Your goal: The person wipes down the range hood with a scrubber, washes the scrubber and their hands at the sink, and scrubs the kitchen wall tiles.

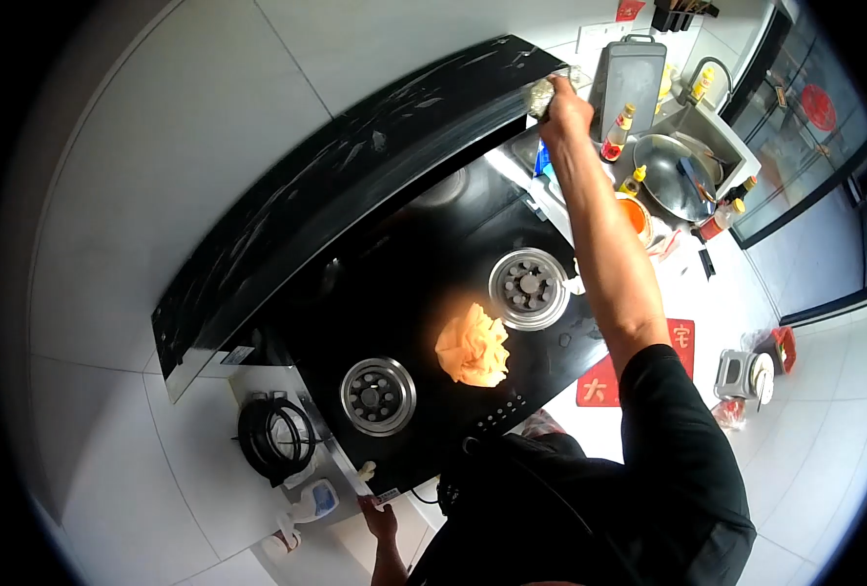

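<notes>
My right hand point(564, 109) is raised at the far right end of the black range hood panel point(355, 161). Its fingers are closed on a pale crumpled wad point(541, 96) against the panel's end. Low in the view, my left hand point(380, 518) is at the front left corner of the black cooktop point(424, 273); its fingers are too small to make out. A small pale scrap point(366, 471) lies on the cooktop near it. A crumpled orange cloth point(474, 346) rests between two round metal burners point(378, 397).
Black pan supports point(275, 439) and a white and blue pack point(321, 499) lie left of the cooktop. At the right are a wok point(670, 176) by the sink point(726, 142), sauce bottles point(619, 134), an orange-lined bowl point(635, 217) and a red mat point(598, 384) on the floor.
</notes>
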`<action>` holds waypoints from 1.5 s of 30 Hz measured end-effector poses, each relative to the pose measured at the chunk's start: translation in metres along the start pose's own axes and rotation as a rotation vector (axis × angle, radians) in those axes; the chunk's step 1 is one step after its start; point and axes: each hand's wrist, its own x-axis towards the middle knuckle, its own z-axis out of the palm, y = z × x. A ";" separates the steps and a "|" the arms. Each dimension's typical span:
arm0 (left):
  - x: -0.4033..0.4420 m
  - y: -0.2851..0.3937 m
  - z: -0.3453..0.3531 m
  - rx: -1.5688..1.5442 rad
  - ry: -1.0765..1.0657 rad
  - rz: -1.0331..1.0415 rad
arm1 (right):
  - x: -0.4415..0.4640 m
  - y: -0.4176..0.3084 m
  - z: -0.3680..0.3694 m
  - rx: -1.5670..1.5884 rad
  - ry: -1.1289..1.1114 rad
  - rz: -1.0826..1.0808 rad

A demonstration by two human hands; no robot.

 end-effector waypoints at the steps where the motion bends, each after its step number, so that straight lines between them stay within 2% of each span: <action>1: 0.000 0.001 -0.001 0.019 -0.004 0.027 | -0.007 0.011 0.002 -0.023 0.028 -0.005; 2: 0.003 0.001 0.001 0.036 -0.005 0.058 | -0.023 0.020 0.006 -0.009 -0.016 -0.009; 3: -0.002 -0.002 0.008 -0.003 0.094 0.049 | -0.039 0.032 0.008 -0.069 -0.029 -0.022; 6: -0.007 -0.002 0.003 0.005 0.040 0.020 | -0.118 0.052 0.023 -0.236 -0.057 -0.056; 7: -0.010 0.000 0.002 0.006 0.038 0.025 | -0.139 0.068 0.024 -0.249 -0.121 -0.020; 9: -0.012 0.010 -0.001 -0.234 0.079 -0.077 | -0.201 0.083 0.036 -0.242 -0.220 0.113; 10: -0.011 0.008 -0.003 -0.232 0.075 -0.074 | -0.232 0.096 0.040 -0.144 -0.289 0.160; 12: -0.009 -0.001 0.002 -0.098 0.059 -0.002 | -0.292 0.124 0.050 -0.193 -0.412 0.201; 14: -0.012 -0.006 0.005 -0.098 0.083 0.027 | -0.346 0.148 0.063 -0.087 -0.464 0.317; 16: -0.011 -0.007 0.007 -0.097 0.110 0.057 | -0.378 0.163 0.075 -0.121 -0.407 0.307; 19: -0.013 -0.004 0.007 -0.171 0.132 0.025 | -0.369 0.160 0.070 -0.079 -0.466 0.429; 20: -0.013 -0.004 0.002 -0.102 0.097 0.064 | -0.353 0.157 0.064 -0.140 -0.464 0.419; 21: -0.011 -0.001 -0.001 -0.039 0.067 0.105 | -0.333 0.142 0.057 -0.065 -0.455 0.397; 25: -0.009 0.007 -0.002 0.051 0.121 0.123 | -0.221 0.061 0.035 -0.262 -0.265 0.211; 26: -0.007 0.011 -0.006 -0.024 0.059 0.034 | -0.167 0.074 0.019 -0.291 -0.218 0.118; 27: -0.008 0.014 -0.008 -0.099 -0.006 -0.056 | -0.126 0.055 0.005 -0.423 -0.228 0.074; 28: -0.010 0.018 -0.009 -0.100 -0.003 -0.062 | -0.080 0.047 -0.007 -0.551 -0.183 -0.055; 29: -0.010 0.021 -0.008 -0.090 0.037 -0.034 | -0.052 0.029 -0.009 -0.282 -0.157 0.024; 32: -0.008 0.004 0.003 -0.033 0.109 0.029 | 0.020 -0.009 -0.020 -0.307 -0.005 -0.088; 34: -0.005 -0.007 0.005 0.009 0.140 0.060 | 0.016 -0.023 -0.010 -0.326 0.047 -0.112; 36: -0.004 -0.007 0.003 0.024 0.010 0.000 | 0.020 -0.016 -0.013 -0.309 0.084 -0.106; 38: -0.007 -0.007 0.003 -0.025 -0.018 -0.075 | -0.001 -0.006 -0.004 -0.215 0.098 -0.133; 39: -0.010 -0.006 0.004 -0.043 0.054 -0.049 | -0.015 0.004 -0.001 -0.136 0.061 -0.127; 40: -0.008 -0.005 0.008 -0.063 0.125 -0.020 | -0.032 0.014 0.001 -0.238 0.035 -0.139; 42: -0.013 0.000 0.000 -0.068 0.083 -0.035 | -0.062 0.053 0.001 -0.242 -0.052 -0.130; 45: -0.015 -0.004 -0.005 -0.005 0.075 0.014 | -0.166 0.093 0.023 -0.171 -0.181 -0.059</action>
